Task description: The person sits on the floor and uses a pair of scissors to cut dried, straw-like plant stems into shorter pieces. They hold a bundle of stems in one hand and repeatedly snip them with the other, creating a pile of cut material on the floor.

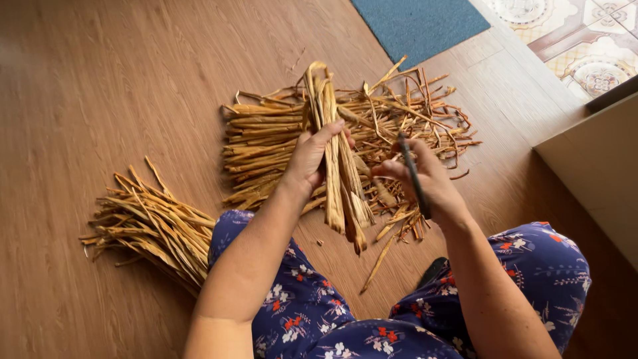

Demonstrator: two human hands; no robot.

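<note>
Lying on the wooden floor (100, 66) are two piles of dry straw: small pile (149, 226), big pile (279, 143). Left hand (312, 159) grips one bundle (339, 179). Right hand (422, 179) pinches a dark, blurry stick (413, 174).

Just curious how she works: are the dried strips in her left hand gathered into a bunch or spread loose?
Gathered: the left hand grips the dried strips together as one bunch, lifted above the loose pile.
</note>
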